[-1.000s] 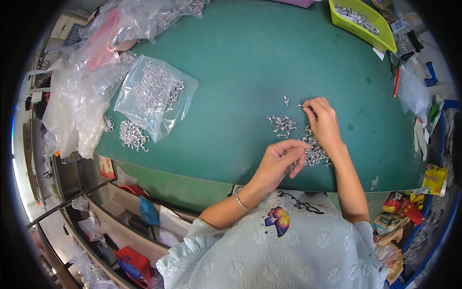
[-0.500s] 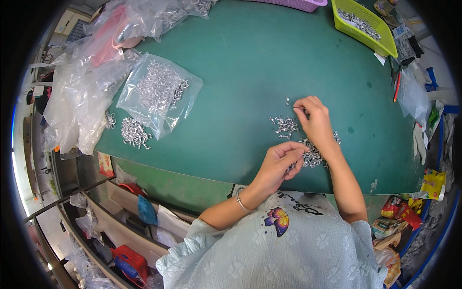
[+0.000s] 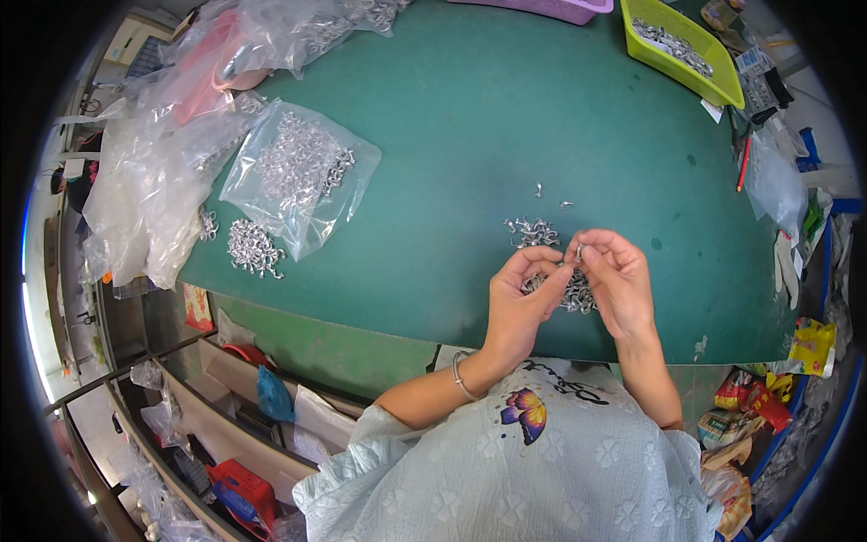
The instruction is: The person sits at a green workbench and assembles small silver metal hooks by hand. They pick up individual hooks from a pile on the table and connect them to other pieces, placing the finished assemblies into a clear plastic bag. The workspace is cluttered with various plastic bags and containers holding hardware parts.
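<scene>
On the green desk (image 3: 433,163), the right hand (image 3: 628,287) pinches a small silver metal piece (image 3: 579,254) between thumb and fingertips, just above a heap of curved metal pieces (image 3: 578,296). The left hand (image 3: 515,307) curls beside it, fingertips near the right's, though whether it grips anything I cannot tell. A smaller cluster (image 3: 535,233) lies just beyond the hands, two loose pieces (image 3: 566,204) farther out.
</scene>
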{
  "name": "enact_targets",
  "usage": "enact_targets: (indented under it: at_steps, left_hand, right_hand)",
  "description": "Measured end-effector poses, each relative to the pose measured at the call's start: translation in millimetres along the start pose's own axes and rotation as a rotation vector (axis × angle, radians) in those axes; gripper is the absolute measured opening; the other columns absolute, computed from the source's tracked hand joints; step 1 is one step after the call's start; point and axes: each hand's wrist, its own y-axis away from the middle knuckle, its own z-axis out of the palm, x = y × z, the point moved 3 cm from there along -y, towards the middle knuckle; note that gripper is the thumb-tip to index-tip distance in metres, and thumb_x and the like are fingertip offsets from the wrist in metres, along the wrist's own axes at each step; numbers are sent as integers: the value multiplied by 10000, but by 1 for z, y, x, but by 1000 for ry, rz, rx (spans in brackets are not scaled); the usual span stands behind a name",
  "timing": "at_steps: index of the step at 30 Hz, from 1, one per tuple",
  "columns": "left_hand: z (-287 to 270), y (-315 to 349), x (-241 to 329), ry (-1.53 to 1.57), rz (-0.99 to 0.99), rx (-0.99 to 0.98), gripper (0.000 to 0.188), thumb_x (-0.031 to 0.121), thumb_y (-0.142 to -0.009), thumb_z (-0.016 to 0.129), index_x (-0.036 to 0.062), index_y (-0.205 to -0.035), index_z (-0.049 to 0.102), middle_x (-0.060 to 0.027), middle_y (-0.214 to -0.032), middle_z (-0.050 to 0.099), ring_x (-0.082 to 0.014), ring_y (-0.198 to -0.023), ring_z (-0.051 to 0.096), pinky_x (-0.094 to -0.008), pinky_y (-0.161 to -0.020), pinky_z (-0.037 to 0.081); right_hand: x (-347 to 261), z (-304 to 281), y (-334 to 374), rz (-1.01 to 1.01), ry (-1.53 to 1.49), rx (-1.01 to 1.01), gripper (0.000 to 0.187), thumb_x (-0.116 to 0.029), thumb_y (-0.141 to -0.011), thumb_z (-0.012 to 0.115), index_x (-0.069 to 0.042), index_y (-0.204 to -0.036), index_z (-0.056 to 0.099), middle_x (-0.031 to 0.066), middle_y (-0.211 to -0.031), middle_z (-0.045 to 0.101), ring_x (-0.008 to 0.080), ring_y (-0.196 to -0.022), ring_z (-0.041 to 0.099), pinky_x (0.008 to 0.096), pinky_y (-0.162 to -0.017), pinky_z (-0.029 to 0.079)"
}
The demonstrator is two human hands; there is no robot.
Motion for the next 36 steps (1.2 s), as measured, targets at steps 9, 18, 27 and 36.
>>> enact_targets:
  at_steps: [9, 18, 27, 36]
  left_hand:
    - [5, 8, 9, -236, 172, -10, 96, -12, -772, 615, -23, -867, 614, -26, -775, 600, -62, -692, 508, -193, -635, 414]
    - [7, 12, 14, -232, 184, -54, 66, -11, -777, 610, -35, -839, 609, -38, -780, 606, -55, -690, 510, -182, -608, 412]
    - [5, 4, 4, 306, -279, -295, 102, 119, -856, 472, 23, -833, 494, -62, -700, 506, -62, -508, 384, -175, -392, 225]
    - [6, 1, 2, 222, -194, -372, 207, 212, -865, 406, 36, -758, 425, -126, -699, 477, -94, -473, 342, -189, -409, 251]
  right_hand:
    - [-7, 6, 20, -76, 64, 59, 104, 35, -794, 579, 37, -898, 572, 110, -884, 605, 144, -776, 579, 253, -696, 473]
    - [-8, 8, 28, -33, 11, 50, 99, 7, -796, 591, 18, -893, 572, 77, -878, 584, 111, -710, 547, 225, -631, 448]
    - [-8, -15, -38, -320, 1155, 124, 169, 14, -754, 593, -4, -922, 601, 62, -881, 585, 166, -775, 533, 276, -657, 436]
    - [8, -19, -58, -541, 1452, 59, 131, 34, -709, 582, 15, -838, 566, 132, -816, 548, 302, -756, 505, 375, -687, 426]
